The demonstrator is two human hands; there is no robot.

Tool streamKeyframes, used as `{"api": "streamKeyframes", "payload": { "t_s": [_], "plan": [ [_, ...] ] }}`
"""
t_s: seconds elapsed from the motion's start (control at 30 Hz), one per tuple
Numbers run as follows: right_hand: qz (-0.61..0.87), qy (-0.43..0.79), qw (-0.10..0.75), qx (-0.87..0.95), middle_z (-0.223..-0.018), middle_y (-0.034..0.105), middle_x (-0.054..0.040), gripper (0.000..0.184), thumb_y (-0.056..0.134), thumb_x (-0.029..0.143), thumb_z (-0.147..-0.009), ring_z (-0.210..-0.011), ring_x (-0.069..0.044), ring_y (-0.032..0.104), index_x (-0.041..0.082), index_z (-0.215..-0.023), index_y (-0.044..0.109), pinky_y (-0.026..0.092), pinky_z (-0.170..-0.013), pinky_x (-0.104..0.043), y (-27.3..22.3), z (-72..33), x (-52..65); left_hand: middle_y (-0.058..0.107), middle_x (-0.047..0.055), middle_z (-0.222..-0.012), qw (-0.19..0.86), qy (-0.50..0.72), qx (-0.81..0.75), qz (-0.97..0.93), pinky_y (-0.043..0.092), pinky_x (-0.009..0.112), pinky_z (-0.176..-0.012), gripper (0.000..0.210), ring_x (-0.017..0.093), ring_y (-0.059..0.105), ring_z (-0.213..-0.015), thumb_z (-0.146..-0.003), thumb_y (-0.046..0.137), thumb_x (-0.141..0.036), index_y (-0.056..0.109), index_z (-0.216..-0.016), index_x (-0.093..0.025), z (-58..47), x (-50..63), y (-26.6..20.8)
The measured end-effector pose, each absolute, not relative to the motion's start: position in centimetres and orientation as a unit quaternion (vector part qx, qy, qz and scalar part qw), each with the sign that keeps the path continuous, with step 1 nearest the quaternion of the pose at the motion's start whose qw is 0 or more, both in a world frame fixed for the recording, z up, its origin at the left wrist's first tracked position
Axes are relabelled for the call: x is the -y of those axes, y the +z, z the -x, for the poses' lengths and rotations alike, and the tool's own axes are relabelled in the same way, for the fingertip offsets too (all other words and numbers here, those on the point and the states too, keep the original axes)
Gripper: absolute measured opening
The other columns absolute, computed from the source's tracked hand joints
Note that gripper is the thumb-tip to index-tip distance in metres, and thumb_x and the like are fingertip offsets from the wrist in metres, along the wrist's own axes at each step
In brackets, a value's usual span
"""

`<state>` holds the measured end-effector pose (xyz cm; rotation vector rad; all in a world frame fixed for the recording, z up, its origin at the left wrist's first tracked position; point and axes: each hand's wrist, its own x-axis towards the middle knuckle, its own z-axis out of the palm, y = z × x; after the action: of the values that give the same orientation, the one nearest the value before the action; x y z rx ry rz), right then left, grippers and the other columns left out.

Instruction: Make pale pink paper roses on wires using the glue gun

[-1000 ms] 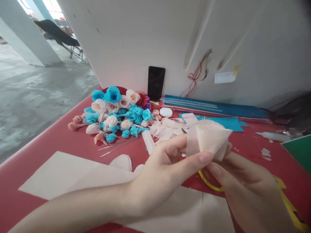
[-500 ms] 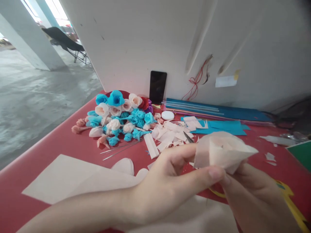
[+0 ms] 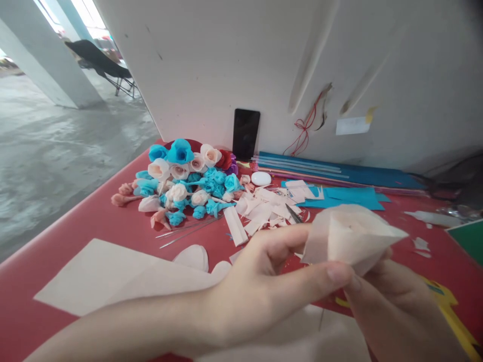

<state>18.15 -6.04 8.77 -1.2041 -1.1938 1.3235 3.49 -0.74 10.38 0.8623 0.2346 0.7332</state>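
A cream paper flower (image 3: 356,236) with overlapping petals is held up above the right part of the table. My left hand (image 3: 275,281) pinches its lower left side, thumb in front and the fingers behind the paper. My right hand (image 3: 396,296) grips the flower's base from below and the right, its thumb tip close to the left thumb; some of its fingers are hidden. Beneath my hands lies a cream paper sheet (image 3: 302,337). Cut paper petals (image 3: 192,256) and another cream sheet (image 3: 109,274) lie to the left of my left hand.
Finished blue, white and pink paper flowers (image 3: 181,186) are heaped on the red table (image 3: 68,256). Paper scraps (image 3: 264,206), a dark pointed blade tip (image 3: 293,213), blue paper (image 3: 343,197) and thin wires (image 3: 188,231) lie around. A black phone (image 3: 246,133) leans on the white panel; a yellow tool (image 3: 447,301) sits right.
The paper flower has shifted slightly to the right and tilted a little in my hands. Both hands keep their hold; the things on the table stay in place.
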Motion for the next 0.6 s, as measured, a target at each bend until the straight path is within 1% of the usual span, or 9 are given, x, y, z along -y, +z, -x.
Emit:
{"api": "streamKeyframes", "payload": {
  "t_s": [0.07,0.17,0.23,0.27,0.33,0.4,0.53,0.6],
  "plan": [
    [0.493,0.540,0.480,0.485,-0.071,0.065,0.0040,0.003,0.066,0.035,-0.082,-0.067,-0.013,0.064,0.034,-0.082,0.068,0.054,-0.062,-0.013,8.7,-18.2,6.1,0.053,-0.003,-0.069,0.835,0.341,-0.121,-0.414,0.041,0.010,-0.064,0.013,0.004,0.048,-0.067,-0.084,0.054,-0.011,0.058,-0.073,-0.014,-3.4,0.7,10.5],
    [0.482,0.559,0.497,0.457,-0.072,0.064,0.0019,0.012,0.064,0.037,-0.083,-0.068,-0.014,0.063,0.037,-0.094,0.068,0.056,-0.061,-0.017,8.4,-18.3,6.2,0.053,-0.002,-0.071,0.831,0.327,-0.128,-0.430,0.044,0.011,-0.067,0.011,0.005,0.050,-0.069,-0.085,0.053,-0.013,0.063,-0.081,-0.014,-3.2,0.5,10.7],
    [0.473,0.570,0.512,0.436,-0.070,0.063,0.0018,0.012,0.064,0.036,-0.083,-0.067,-0.013,0.063,0.036,-0.095,0.068,0.056,-0.060,-0.017,8.3,-18.3,6.1,0.052,-0.002,-0.070,0.830,0.321,-0.126,-0.438,0.046,0.015,-0.071,0.015,0.006,0.051,-0.070,-0.087,0.051,-0.016,0.066,-0.087,-0.015,-3.1,0.4,10.7],
    [0.468,0.574,0.518,0.428,-0.071,0.063,0.0017,0.011,0.064,0.035,-0.083,-0.067,-0.013,0.063,0.036,-0.094,0.068,0.056,-0.061,-0.017,8.2,-18.3,6.1,0.053,-0.001,-0.071,0.829,0.323,-0.124,-0.440,0.047,0.016,-0.073,0.016,0.007,0.052,-0.070,-0.087,0.051,-0.016,0.066,-0.090,-0.016,-3.0,0.3,10.6],
    [0.462,0.588,0.520,0.413,-0.080,0.065,0.0007,0.012,0.064,0.036,-0.084,-0.072,-0.015,0.064,0.036,-0.096,0.068,0.057,-0.065,-0.021,8.2,-18.2,6.1,0.055,-0.001,-0.076,0.821,0.331,-0.128,-0.446,0.048,0.018,-0.074,0.016,0.007,0.053,-0.071,-0.086,0.053,-0.015,0.067,-0.093,-0.018,-3.1,0.2,10.5],
    [0.469,0.592,0.518,0.403,-0.087,0.066,-0.0007,0.018,0.064,0.038,-0.083,-0.075,-0.017,0.064,0.036,-0.101,0.067,0.057,-0.067,-0.025,8.1,-18.2,6.2,0.055,-0.001,-0.077,0.811,0.335,-0.142,-0.458,0.048,0.017,-0.071,0.014,0.006,0.052,-0.069,-0.085,0.054,-0.014,0.066,-0.089,-0.017,-3.2,0.2,10.4],
    [0.492,0.558,0.515,0.426,-0.075,0.066,-0.0007,0.019,0.065,0.041,-0.083,-0.066,-0.016,0.064,0.035,-0.101,0.068,0.054,-0.057,-0.020,7.7,-18.3,6.3,0.050,-0.003,-0.067,0.776,0.346,-0.165,-0.502,0.044,0.012,-0.063,0.017,0.005,0.050,-0.066,-0.086,0.053,-0.016,0.063,-0.073,-0.014,-3.3,0.3,10.2],
    [0.485,0.562,0.513,0.430,-0.079,0.067,0.0002,0.019,0.063,0.040,-0.085,-0.068,-0.016,0.063,0.038,-0.103,0.066,0.054,-0.058,-0.021,7.7,-18.4,6.4,0.051,-0.003,-0.067,0.771,0.348,-0.164,-0.507,0.044,0.012,-0.063,0.019,0.005,0.050,-0.067,-0.087,0.052,-0.017,0.062,-0.071,-0.014,-3.3,0.4,10.2]
  ]
}}
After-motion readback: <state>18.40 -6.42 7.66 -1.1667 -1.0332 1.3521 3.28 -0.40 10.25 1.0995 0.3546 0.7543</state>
